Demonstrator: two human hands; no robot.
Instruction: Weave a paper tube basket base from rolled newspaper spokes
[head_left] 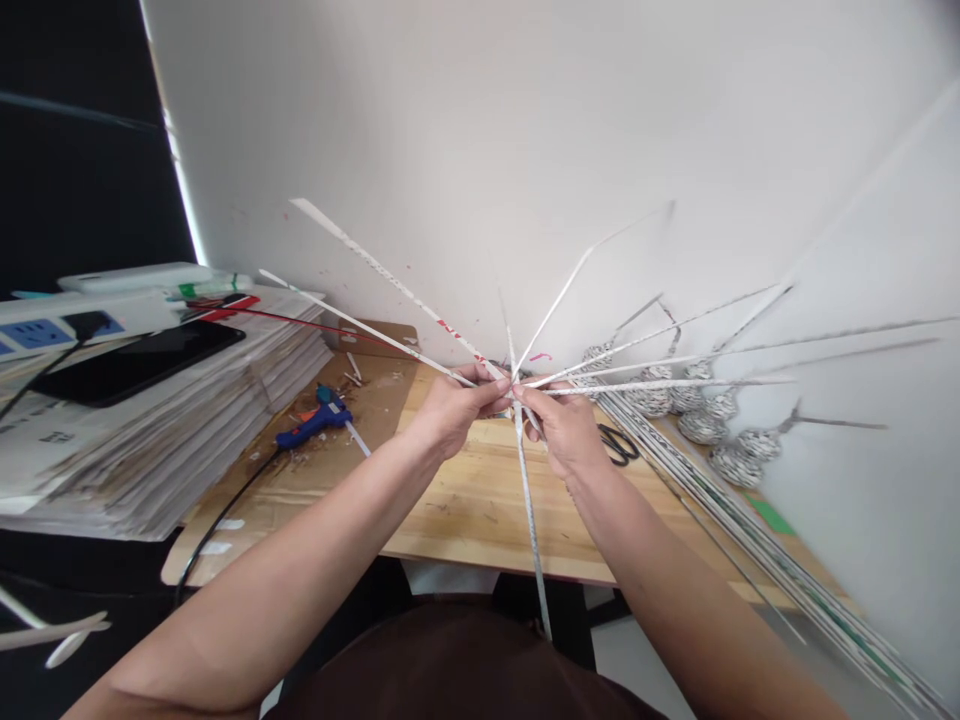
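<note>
Several thin rolled paper tubes (532,500) cross at one point in front of me and fan out like spokes, held above the wooden table. My left hand (461,405) is closed on the left side of the crossing, thumb on top. From the other side my right hand (562,420) pinches the same crossing, its thumb close to the left one. One tube with red marks (405,290) slants up to the left, and another hangs down toward my body. The exact way the tubes interlace is hidden by my fingers.
A blue glue gun (315,420) lies on cardboard at left, beside a tall paper stack (277,390) bearing a black phone (142,362) and power strip (90,320). Black scissors (619,445), a bundle of paper tubes (720,500) and several woven paper balls (701,427) lie right.
</note>
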